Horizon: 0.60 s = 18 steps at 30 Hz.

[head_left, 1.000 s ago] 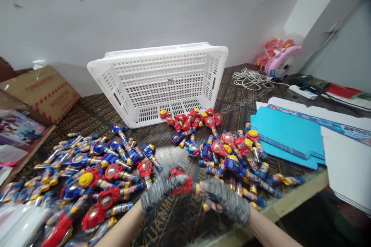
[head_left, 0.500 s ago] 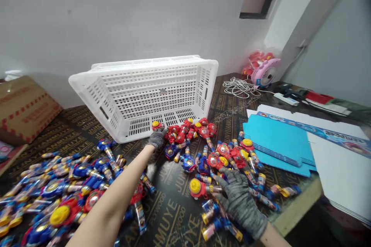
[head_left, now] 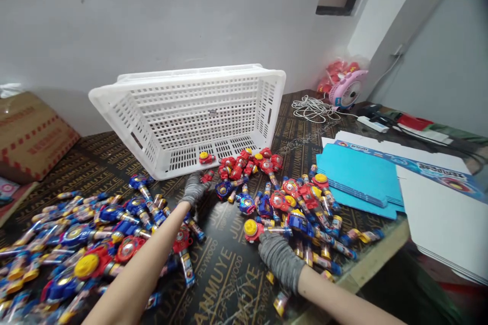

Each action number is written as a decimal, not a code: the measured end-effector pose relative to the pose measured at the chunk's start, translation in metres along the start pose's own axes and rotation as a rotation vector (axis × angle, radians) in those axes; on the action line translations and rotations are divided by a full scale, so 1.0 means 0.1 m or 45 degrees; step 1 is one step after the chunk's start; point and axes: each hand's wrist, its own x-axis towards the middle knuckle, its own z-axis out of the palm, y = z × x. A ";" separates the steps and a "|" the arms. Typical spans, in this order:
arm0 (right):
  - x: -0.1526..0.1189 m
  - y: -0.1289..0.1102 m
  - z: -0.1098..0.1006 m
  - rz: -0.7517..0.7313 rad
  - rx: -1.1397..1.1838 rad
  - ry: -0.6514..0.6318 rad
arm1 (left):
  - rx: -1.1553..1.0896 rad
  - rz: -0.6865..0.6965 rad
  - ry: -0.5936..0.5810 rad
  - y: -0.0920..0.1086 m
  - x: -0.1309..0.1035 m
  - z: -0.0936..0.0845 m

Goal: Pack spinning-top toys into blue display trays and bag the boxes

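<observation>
Red toy top (head_left: pixel 208 176), near the white basket (head_left: pixel 183 83), is pinched by the left hand (head_left: pixel 195 190); the right hand (head_left: pixel 280 259) touches a tubed toy (head_left: pixel 251 229), grip unclear (fingers hidden). Several blue toys (head_left: pixel 78 234) already carry tubes; loose tubes (head_left: pixel 69 194) and seemingly bare tops (head_left: pixel 237 172) remain.

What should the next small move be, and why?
Probably move the right hand to the yellow-ended tube near the table edge: the toy beside it already has a tube attached, while the left hand holds a red piece.

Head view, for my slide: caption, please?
Gloved left hand at a red piece before a white crate; right hand at yellow-topped toy.
</observation>
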 end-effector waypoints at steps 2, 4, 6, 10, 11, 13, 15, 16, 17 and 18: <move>0.05 0.03 -0.24 0.040 0.230 -0.010 | -0.142 -0.045 0.012 0.07 -0.22 -0.11; 0.09 0.04 -0.50 0.165 0.660 -0.036 | -0.374 -0.054 -0.062 0.16 -0.56 -0.20; 0.14 0.02 -0.70 0.345 1.174 -0.013 | -0.767 -0.138 -0.182 0.30 -0.99 -0.21; 0.23 -0.12 -0.83 0.564 1.701 0.043 | -1.496 -0.838 -0.330 0.56 -1.79 -0.06; 0.24 -0.16 -0.84 0.576 1.734 0.047 | -1.568 -0.971 -0.334 0.60 -1.92 -0.01; 0.25 -0.23 -0.86 0.566 1.765 0.103 | -1.646 -1.065 -0.269 0.62 -2.07 0.08; 0.25 -0.28 -0.88 0.529 1.734 0.172 | -1.673 -1.033 -0.142 0.59 -2.12 0.12; 0.25 -0.30 -0.89 0.503 1.691 0.183 | -1.694 -1.018 -0.081 0.57 -2.12 0.13; 0.24 -0.31 -0.89 0.474 1.632 0.183 | -1.709 -1.010 -0.040 0.55 -2.12 0.13; 0.24 -0.31 -0.87 0.444 1.565 0.165 | -1.714 -1.004 -0.023 0.54 -2.12 0.13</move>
